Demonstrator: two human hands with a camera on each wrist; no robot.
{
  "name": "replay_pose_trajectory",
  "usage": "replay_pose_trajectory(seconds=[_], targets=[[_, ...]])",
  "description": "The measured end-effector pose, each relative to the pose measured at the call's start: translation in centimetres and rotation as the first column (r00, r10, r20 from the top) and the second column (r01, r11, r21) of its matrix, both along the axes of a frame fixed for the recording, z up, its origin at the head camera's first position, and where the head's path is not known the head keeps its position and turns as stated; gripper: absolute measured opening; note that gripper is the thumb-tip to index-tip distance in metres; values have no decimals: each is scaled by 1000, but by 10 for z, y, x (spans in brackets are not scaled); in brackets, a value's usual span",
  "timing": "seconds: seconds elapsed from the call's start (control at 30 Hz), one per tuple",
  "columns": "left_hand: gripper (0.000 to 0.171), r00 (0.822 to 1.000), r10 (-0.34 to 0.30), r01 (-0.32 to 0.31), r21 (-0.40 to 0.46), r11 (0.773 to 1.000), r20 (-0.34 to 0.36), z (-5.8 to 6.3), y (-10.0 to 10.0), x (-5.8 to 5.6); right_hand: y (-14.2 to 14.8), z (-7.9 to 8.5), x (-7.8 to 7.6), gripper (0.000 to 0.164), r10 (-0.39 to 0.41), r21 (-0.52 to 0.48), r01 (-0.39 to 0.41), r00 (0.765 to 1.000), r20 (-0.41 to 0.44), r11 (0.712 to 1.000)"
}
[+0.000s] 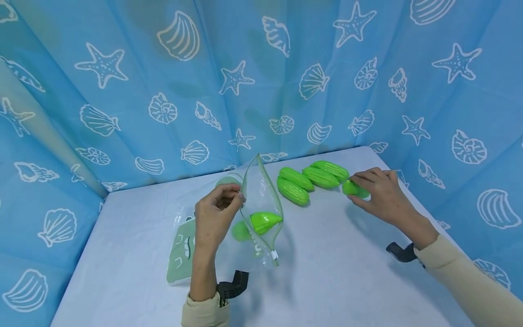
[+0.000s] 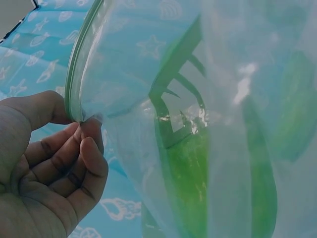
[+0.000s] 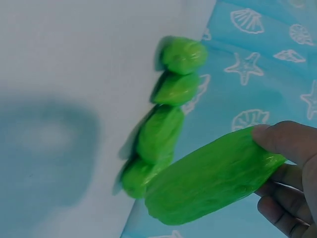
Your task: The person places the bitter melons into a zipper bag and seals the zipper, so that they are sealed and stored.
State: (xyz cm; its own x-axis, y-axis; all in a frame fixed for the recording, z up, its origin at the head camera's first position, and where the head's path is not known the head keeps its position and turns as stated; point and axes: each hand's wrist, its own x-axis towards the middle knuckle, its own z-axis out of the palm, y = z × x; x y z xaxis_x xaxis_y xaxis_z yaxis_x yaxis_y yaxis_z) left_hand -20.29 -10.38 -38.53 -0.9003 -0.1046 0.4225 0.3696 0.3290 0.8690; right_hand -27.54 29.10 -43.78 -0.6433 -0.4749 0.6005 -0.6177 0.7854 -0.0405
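- Left grip (image 1: 214, 218) pinches the rim of the clear bag (image 1: 257, 195) between fingers and thumb, the bag's mouth gaping; at least one green fruit (image 1: 263, 221) is already inside the bag;
- Right grip (image 1: 380, 193), right of the bag, has thumb and fingers round one end of a second fruit (image 3: 213, 183); it is not yet in;
- Four more fruits (image 1: 320, 177) lie on the surface (image 1: 335, 254), right of the bag; filling looks barely begun, five fruits left outside;
- Blue curtain (image 1: 245, 104) hangs behind the bag.
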Motion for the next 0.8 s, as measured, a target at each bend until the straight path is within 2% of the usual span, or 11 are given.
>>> replay_pose_trajectory(seconds=[0.1, 0.33, 0.43, 0.53, 0.73, 0.8], targets=[[13, 1000, 0, 0, 0, 1000, 6, 0, 1, 0, -4, 5, 4, 53, -6, -40, 6, 1000, 10, 999], [14, 1000, -2, 2, -20, 1000, 14, 23, 10, 15, -12, 15, 9, 55, 7, -92, -6, 1000, 8, 996], [15, 1000, -4, 5, -28, 1000, 12, 24, 12, 18, -15, 17, 13, 54, 19, -116, -19, 1000, 2, 993], [14, 1000, -1, 1, -27, 1000, 14, 20, 12, 18, -21, 20, 18, 55, 26, -151, -25, 1000, 9, 988], [14, 1000, 1, -1, -17, 1000, -6, -7, 6, 5, -35, 31, 30, 56, 49, -227, -41, 998, 34, 973], [13, 1000, -9, 8, -16, 1000, -26, -10, 4, 4, -39, 35, 34, 56, 67, -258, -55, 997, 36, 965]])
